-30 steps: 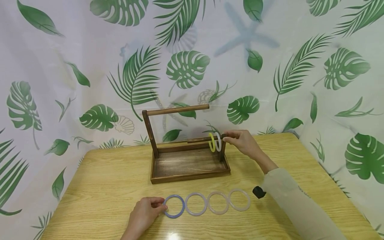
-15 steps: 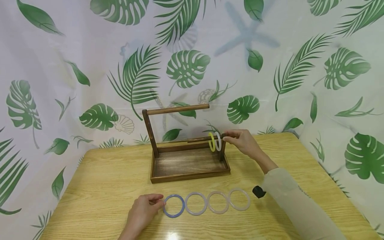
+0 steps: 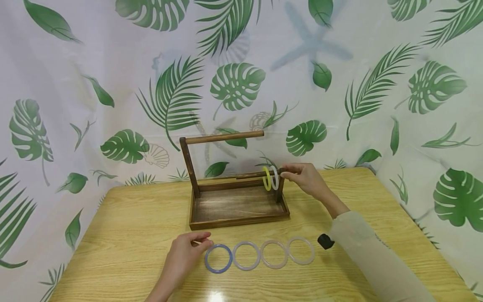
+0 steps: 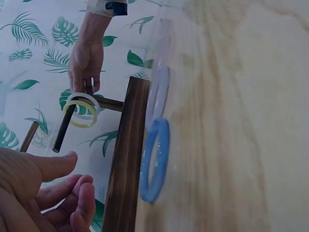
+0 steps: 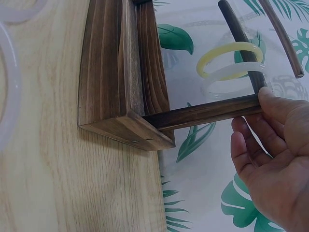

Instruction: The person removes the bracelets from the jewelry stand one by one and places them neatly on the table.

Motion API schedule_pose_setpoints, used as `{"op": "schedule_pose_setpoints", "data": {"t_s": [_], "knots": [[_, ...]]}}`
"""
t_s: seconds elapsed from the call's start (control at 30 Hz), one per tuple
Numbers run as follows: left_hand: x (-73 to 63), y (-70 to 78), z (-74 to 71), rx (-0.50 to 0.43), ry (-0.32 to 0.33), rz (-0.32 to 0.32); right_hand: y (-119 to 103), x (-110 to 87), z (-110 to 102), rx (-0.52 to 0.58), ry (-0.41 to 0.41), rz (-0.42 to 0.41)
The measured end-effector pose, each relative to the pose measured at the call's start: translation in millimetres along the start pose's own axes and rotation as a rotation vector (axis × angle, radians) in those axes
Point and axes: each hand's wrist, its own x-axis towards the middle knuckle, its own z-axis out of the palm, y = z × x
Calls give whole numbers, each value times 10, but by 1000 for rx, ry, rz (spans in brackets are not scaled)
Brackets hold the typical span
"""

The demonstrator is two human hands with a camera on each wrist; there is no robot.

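Note:
My left hand [image 3: 185, 254] hovers by the upper left edge of a blue ring [image 3: 207, 265]. In the left wrist view its loosely bent fingers hold nothing, and the blue ring [image 4: 164, 145] lies apart from them on the table. At the back, my right hand [image 3: 307, 179] pinches the top of the right post of a dark wooden rack [image 3: 241, 221]. Thumb and fingers meet that post's end in the right wrist view. A yellow ring [image 5: 219, 48] and a whitish ring [image 5: 236, 68] hang on the rack's lower bar, close to the right hand.
Right of the blue ring, a row of pale rings [image 3: 246, 269] lies flat on the wooden table [image 3: 139, 226]. The rack's upper bar [image 3: 226, 137] juts rightward with a free end. Behind stands a leaf-patterned cloth [image 3: 241, 37].
My left hand has drawn off the blue ring's left edge and moved up, toward the rack. The blue ring stays in place. My right hand keeps its hold on the post.

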Motion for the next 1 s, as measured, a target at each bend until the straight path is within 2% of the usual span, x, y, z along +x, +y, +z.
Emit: {"op": "schedule_pose_setpoints", "data": {"t_s": [0.23,0.47,0.73,1.0], "knots": [[79,131,-11,-16,11,82,-71,-13,0,-13,1,8],[153,264,-17,-48,-3,87,-11,2,-13,-6,2,7],[228,429,-4,-97,4,141,41,26,-3,-24,5,14],[325,544,41,-100,5,175,58,18,-1,-28,4,5]]}}
